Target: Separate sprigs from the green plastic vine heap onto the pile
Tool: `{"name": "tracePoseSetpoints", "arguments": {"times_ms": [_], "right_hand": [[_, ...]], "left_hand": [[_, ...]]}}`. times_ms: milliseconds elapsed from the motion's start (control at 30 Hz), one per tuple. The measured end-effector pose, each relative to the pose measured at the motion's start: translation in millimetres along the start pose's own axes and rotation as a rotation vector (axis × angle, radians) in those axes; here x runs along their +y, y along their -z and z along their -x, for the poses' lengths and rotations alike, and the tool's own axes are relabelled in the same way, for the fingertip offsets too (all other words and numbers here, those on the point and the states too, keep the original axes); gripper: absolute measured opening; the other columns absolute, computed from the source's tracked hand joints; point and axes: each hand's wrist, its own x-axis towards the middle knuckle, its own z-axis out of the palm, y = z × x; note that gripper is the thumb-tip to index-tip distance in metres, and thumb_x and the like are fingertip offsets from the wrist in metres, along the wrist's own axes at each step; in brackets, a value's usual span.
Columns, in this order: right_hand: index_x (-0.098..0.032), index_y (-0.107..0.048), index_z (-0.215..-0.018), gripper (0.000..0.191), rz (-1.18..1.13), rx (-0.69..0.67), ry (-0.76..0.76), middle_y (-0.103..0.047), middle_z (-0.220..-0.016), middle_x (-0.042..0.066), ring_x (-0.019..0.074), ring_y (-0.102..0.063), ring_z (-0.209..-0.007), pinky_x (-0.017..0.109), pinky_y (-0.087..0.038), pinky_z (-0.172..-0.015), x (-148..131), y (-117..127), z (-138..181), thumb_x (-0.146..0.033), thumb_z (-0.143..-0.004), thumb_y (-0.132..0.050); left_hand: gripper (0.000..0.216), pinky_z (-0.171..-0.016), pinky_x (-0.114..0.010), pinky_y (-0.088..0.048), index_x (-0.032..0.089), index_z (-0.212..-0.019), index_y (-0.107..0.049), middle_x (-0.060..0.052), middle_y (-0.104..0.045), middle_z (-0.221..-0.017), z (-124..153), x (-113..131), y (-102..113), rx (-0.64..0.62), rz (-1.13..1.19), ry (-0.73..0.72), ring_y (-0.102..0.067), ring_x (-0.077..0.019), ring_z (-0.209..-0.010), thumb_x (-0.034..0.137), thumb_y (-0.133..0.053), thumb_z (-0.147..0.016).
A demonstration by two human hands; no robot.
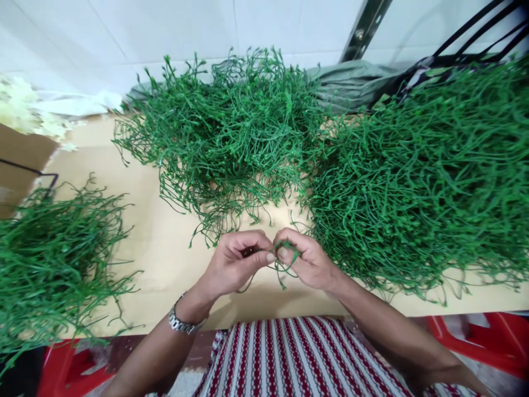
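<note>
Stems, perhaps looped, half hidden by right hand, left pile cropped

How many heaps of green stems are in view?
3: left heap, middle heap at back, right heap touching the middle one. Outer heaps leave the frame; others may be hidden.

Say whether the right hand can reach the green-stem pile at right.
Probably yes: the right hand is close beside that green-stem pile with nothing between, though it holds a green sprig.

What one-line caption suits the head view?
A bare left hand and right hand hold thin green stems over a tan tabletop, tangled green stem heaps lying to both sides and beyond.
</note>
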Motion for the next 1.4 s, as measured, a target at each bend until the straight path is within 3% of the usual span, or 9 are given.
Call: {"name": "tracePoseSetpoints", "arguments": {"times_ms": [200,367,533,700,767,933,1000,1233,1400], "right_hand": [[-0.017,-0.05,-0.089,0.033,-0.114,-0.003,-0.05,-0.04,-0.06,-0.004,0.0082,-0.035,-0.052,0.02,-0.03,-0.048,-2.5,-2.7,-3.9,-0.047,-0.089,-0.037],[-0.015,-0.051,-0.088,0.034,-0.329,-0.02,-0.048,-0.037,-0.06,-0.005,0.0066,-0.031,-0.05,0.019,-0.026,-0.044,-3.1,0.2,-11.1,-0.049,-0.084,-0.048],[-0.015,-0.053,-0.076,0.025,-0.117,-0.007,-0.001,-0.034,-0.054,-0.006,0.0062,-0.029,-0.048,0.019,-0.023,-0.044,-12.9,9.0,-14.3,-0.04,-0.083,-0.053],[-0.015,-0.053,-0.073,0.022,0.126,0.022,0.092,-0.04,-0.054,-0.005,0.0073,-0.035,-0.05,0.02,-0.026,-0.048,-19.7,11.0,-13.9,-0.034,-0.085,-0.05],[-0.016,-0.054,-0.074,0.023,0.096,0.026,0.128,-0.043,-0.056,-0.004,0.0081,-0.036,-0.052,0.021,-0.028,-0.049,-17.9,9.0,-13.5,-0.035,-0.085,-0.049],[-0.017,-0.053,-0.071,0.03,-0.24,-0.008,0.138,-0.043,-0.057,-0.003,0.0093,-0.036,-0.052,0.022,-0.029,-0.049,-11.9,3.7,-10.3,-0.046,-0.081,-0.053],[-0.017,-0.054,-0.072,0.028,-0.271,-0.04,0.142,-0.047,-0.06,-0.002,0.0093,-0.038,-0.052,0.023,-0.03,-0.05,-12.8,4.4,-9.6,-0.043,-0.081,-0.055],[-0.018,-0.049,-0.078,0.027,-0.227,0.071,0.124,-0.05,-0.075,0.002,0.0111,-0.044,-0.063,0.024,-0.037,-0.058,-12.1,9.8,-15.4,-0.043,-0.088,-0.044],[-0.018,-0.049,-0.084,0.026,-0.231,0.064,-0.006,-0.041,-0.054,-0.006,0.0083,-0.036,-0.048,0.021,-0.031,-0.048,-7.1,4.7,-14.1,-0.043,-0.087,-0.046]], "left_hand": [[0.012,-0.052,-0.023,-0.035,0.016,-0.068,-0.065,0.001,-0.049,-0.053,-6.2,4.2,-2.0,0.115,-0.256,-0.321,-0.043,-0.0101,-0.053,0.02,-0.06,-0.077],[0.008,-0.05,-0.023,-0.033,0.016,-0.07,-0.064,0.0,-0.05,-0.056,-11.6,5.6,-1.5,0.211,-0.362,-0.426,-0.043,-0.01,-0.052,0.016,-0.06,-0.076],[0.011,-0.05,-0.023,-0.034,0.016,-0.067,-0.063,0.001,-0.05,-0.054,-13.2,5.9,-0.1,0.127,-0.181,-0.333,-0.044,-0.0097,-0.052,0.019,-0.061,-0.077],[0.011,-0.052,-0.025,-0.032,0.016,-0.065,-0.059,0.001,-0.049,-0.056,-5.2,0.4,-9.0,0.257,-0.156,-0.386,-0.043,-0.01,-0.053,0.018,-0.061,-0.076],[0.011,-0.053,-0.025,-0.032,0.016,-0.065,-0.059,0.001,-0.049,-0.057,-3.2,-2.1,-12.7,0.282,-0.062,-0.372,-0.042,-0.0103,-0.055,0.017,-0.061,-0.075],[0.011,-0.051,-0.024,-0.032,0.015,-0.063,-0.06,0.002,-0.048,-0.055,-9.3,-4.1,-14.3,0.213,0.445,-0.156,-0.042,-0.0101,-0.053,0.022,-0.066,-0.07],[0.011,-0.049,-0.023,-0.031,0.015,-0.062,-0.061,0.002,-0.047,-0.052,-12.6,-3.2,-12.7,0.197,0.548,-0.12,-0.04,-0.0091,-0.049,0.022,-0.067,-0.068],[0.011,-0.047,-0.02,-0.03,0.014,-0.066,-0.065,0.0,-0.054,-0.058,-10.7,-1.8,-2.7,0.209,0.399,-0.067,-0.041,-0.0069,-0.05,0.024,-0.07,-0.065],[0.011,-0.047,-0.019,-0.033,0.014,-0.072,-0.065,0.001,-0.053,-0.057,-8.2,-6.5,4.6,0.138,0.293,-0.015,-0.044,-0.0071,-0.05,0.025,-0.067,-0.069]]}}
